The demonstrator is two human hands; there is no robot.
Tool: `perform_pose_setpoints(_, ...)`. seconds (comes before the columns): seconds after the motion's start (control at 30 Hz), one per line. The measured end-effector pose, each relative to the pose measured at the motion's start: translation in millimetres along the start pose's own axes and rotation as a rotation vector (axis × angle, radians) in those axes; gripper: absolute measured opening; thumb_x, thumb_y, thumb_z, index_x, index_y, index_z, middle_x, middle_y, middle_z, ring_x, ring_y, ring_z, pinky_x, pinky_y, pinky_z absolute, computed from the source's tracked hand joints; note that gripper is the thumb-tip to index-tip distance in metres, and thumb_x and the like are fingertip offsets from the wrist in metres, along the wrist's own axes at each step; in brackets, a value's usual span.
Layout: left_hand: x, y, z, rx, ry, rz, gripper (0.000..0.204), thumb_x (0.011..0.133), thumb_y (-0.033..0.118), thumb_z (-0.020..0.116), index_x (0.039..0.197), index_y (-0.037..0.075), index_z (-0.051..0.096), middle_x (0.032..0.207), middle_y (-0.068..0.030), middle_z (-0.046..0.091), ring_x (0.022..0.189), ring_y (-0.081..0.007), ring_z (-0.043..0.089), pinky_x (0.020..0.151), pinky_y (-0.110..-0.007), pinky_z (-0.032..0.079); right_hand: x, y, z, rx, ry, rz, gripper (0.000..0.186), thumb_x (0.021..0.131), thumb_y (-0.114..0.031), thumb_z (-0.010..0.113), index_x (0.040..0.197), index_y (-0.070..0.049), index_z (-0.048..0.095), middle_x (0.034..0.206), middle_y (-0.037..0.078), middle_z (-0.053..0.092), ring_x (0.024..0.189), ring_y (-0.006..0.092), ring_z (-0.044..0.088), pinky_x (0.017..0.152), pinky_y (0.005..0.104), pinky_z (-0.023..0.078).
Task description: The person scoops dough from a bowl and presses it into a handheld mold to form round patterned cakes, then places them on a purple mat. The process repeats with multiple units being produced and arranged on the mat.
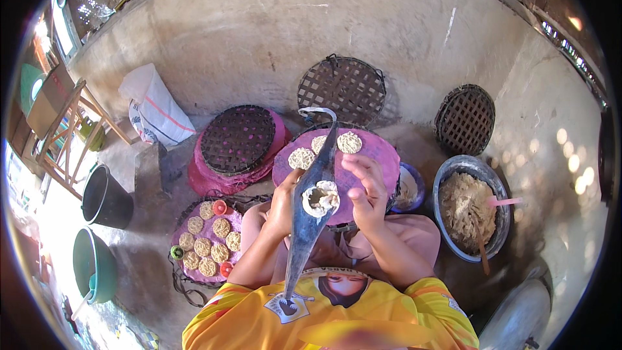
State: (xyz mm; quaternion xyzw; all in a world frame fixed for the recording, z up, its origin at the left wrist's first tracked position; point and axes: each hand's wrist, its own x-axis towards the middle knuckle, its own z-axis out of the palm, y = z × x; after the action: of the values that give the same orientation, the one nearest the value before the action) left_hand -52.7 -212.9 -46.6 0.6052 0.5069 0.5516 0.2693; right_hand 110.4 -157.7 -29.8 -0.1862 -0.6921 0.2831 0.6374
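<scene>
A long dark metal blade-shaped tool (304, 233) runs from my chest out to the tray in front of me. A round clump of pale noodle dough (321, 198) sits on it. My left hand (282, 206) grips the tool right beside the clump. My right hand (364, 188) has its fingers curled, and its fingertips pinch the clump's right edge. Beyond my hands lies a purple-covered round tray (379, 155) bearing three flat noodle cakes (301, 158).
At lower left a second purple tray (232, 215) carries several cakes and small red cups. At right are a grey basin (447, 175) of noodle mix with a pink spoon, and a small bowl (414, 185). Woven trays (341, 87) lean on the wall. Buckets (103, 199) and a white sack (155, 107) stand at left.
</scene>
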Motion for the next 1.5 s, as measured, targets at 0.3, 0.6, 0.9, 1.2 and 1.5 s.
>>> perform_pose_setpoints(0.3, 3.4, -4.8, 7.9, 0.033, -0.016, 0.017, 0.039, 0.061, 0.015, 0.072, 0.094, -0.003, 0.062, 0.095, -0.0157, 0.058, 0.082, -0.0293, 0.061, 0.072, -0.034, 0.048, -24.2, -16.8, -5.6, -0.148, -0.382, -0.116, 0.087, 0.080, -0.076, 0.024, 0.124, -0.006, 0.054, 0.141, 0.022, 0.030, 0.133, 0.0359, 0.023, 0.107, 0.0491, 0.013)
perform_pose_setpoints(0.6, 2.5, -11.3, 6.7, 0.088, -0.069, 0.058, 0.038, 0.071, 0.005, 0.066, 0.106, -0.003, 0.054, 0.094, -0.0108, 0.060, 0.081, -0.0156, 0.059, 0.069, -0.026, 0.049, -32.5, -14.0, -10.7, -0.188, -0.325, -0.070, 0.090, 0.075, -0.080, 0.025, 0.126, -0.011, 0.054, 0.143, 0.018, 0.030, 0.134, 0.0375, 0.020, 0.106, 0.0526, 0.010)
perform_pose_setpoints(0.9, 8.2, -5.0, 8.3, 0.094, 0.073, 0.084, 0.039, 0.061, 0.016, 0.072, 0.095, -0.001, 0.062, 0.091, -0.0154, 0.057, 0.078, -0.0306, 0.061, 0.067, -0.035, 0.049, -42.1, -28.9, -9.1, -0.257, -0.359, 0.032, 0.098, 0.074, -0.081, 0.023, 0.137, -0.007, 0.036, 0.146, 0.025, 0.016, 0.134, 0.0443, 0.014, 0.104, 0.0579, 0.006)
perform_pose_setpoints(1.2, 6.1, 2.6, 12.8, 0.090, -0.105, 0.045, 0.041, 0.060, 0.019, 0.073, 0.096, 0.003, 0.064, 0.097, -0.0164, 0.059, 0.084, -0.0341, 0.060, 0.073, -0.039, 0.049, -15.6, -20.2, -22.7, -0.525, -0.535, -0.201, 0.089, 0.067, -0.084, 0.032, 0.128, -0.022, 0.052, 0.145, 0.020, 0.024, 0.134, 0.0441, 0.017, 0.102, 0.0622, 0.003)
perform_pose_setpoints(1.5, 4.8, 4.1, 7.2, 0.130, -0.154, 0.074, 0.039, 0.059, 0.019, 0.073, 0.093, 0.002, 0.064, 0.095, -0.0148, 0.058, 0.083, -0.0309, 0.061, 0.072, -0.037, 0.049, -18.5, -13.0, -28.4, -0.419, -0.518, -0.442, 0.074, 0.071, -0.081, 0.029, 0.123, -0.035, 0.055, 0.146, 0.008, 0.029, 0.138, 0.0350, 0.010, 0.105, 0.0575, -0.008)
